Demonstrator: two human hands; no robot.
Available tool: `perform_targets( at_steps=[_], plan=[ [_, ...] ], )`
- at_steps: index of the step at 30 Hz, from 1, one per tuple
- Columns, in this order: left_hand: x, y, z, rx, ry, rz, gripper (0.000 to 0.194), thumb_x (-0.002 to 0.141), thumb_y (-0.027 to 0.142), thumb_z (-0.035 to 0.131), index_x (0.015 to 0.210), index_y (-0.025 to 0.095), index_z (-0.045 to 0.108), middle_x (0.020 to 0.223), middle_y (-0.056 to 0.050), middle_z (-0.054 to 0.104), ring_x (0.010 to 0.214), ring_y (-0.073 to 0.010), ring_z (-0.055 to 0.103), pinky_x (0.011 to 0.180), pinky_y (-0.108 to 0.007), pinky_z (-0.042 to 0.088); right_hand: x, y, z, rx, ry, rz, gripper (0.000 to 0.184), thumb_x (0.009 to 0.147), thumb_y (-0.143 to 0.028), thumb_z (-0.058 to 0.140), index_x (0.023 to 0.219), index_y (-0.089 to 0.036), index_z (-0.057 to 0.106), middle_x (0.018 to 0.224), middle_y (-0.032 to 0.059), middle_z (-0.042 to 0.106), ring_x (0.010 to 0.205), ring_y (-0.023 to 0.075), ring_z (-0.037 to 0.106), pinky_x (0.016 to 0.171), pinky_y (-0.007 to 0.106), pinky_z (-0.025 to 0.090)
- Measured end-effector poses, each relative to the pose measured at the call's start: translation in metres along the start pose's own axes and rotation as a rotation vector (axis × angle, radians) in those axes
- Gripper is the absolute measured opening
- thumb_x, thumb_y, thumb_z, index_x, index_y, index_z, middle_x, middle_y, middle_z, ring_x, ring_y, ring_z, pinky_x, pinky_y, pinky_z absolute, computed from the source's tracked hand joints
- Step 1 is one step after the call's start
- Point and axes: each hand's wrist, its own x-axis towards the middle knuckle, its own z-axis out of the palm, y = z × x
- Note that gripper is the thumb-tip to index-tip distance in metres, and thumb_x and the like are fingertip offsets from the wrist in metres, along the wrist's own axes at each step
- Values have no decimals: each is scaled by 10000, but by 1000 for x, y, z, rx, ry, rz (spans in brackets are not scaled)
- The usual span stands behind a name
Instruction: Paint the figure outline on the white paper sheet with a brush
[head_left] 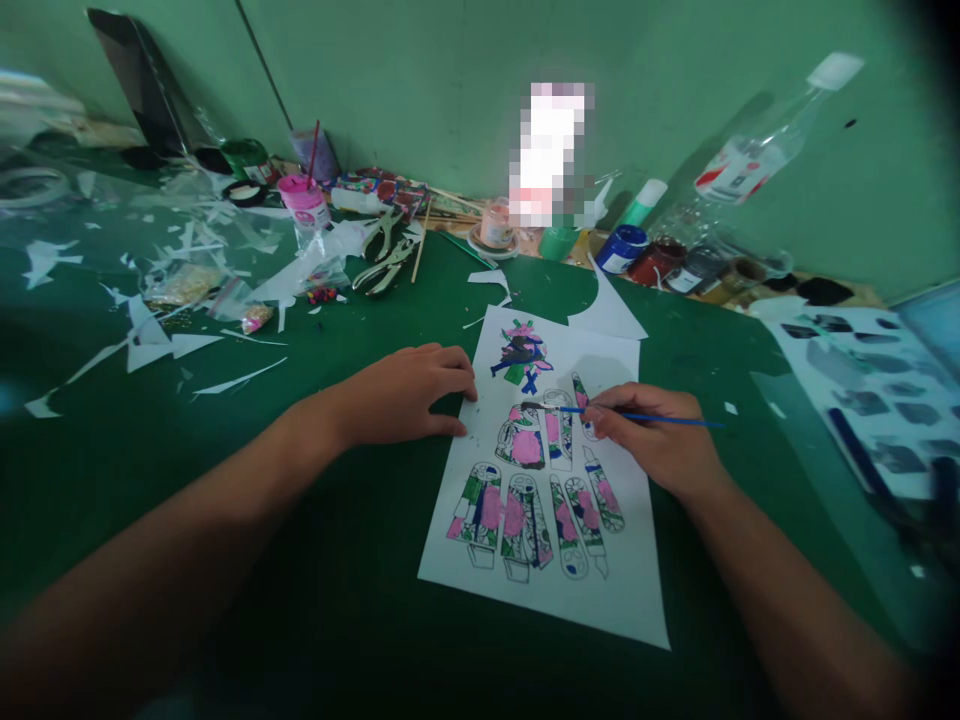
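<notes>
A white paper sheet [555, 560] with printed shapes coloured pink, green and blue lies on the green table [315, 560]. My left hand [401, 392] rests palm down at the sheet's left edge, fingers curled and pressing on it. My right hand [660, 440] pinches a thin blue paintbrush [645, 416], whose tip touches a shape near the sheet's middle.
Paint jars [622, 248] and a tilted clear bottle [750, 160] line the back wall. A pink cup [304, 200], pliers [382, 270], small bags and paper scraps [150, 345] lie at the left. A palette sheet with dark swatches [862, 390] sits at the right.
</notes>
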Motion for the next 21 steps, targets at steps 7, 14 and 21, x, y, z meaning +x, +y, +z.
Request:
perform_targets(
  at_steps=[7, 14, 21],
  plan=[
    [0, 1, 0, 6, 3, 2, 364, 879, 461, 653, 1189, 270, 651, 1348, -31, 548, 1197, -255, 515, 962, -380, 409, 0, 2, -1, 14, -9, -3, 92, 714, -304, 787, 727, -221, 750, 653, 21, 730, 554, 158, 648, 496, 282, 541],
    [0, 0, 0, 3, 1, 1, 366, 884, 471, 633, 1190, 271, 653, 1346, -26, 548, 1207, -256, 513, 977, -384, 399, 0, 2, -2, -3, -23, -16, 144, 735, -365, 782, 740, -228, 740, 633, 23, 724, 541, 164, 652, 495, 291, 549],
    [1, -1, 2, 1, 15, 14, 364, 880, 466, 652, 1185, 266, 653, 1339, -32, 553, 1194, -254, 515, 973, -374, 394, 0, 2, -2, -7, -33, -31, 145, 732, -348, 779, 688, -220, 727, 649, 29, 725, 554, 164, 647, 489, 286, 534]
  ],
)
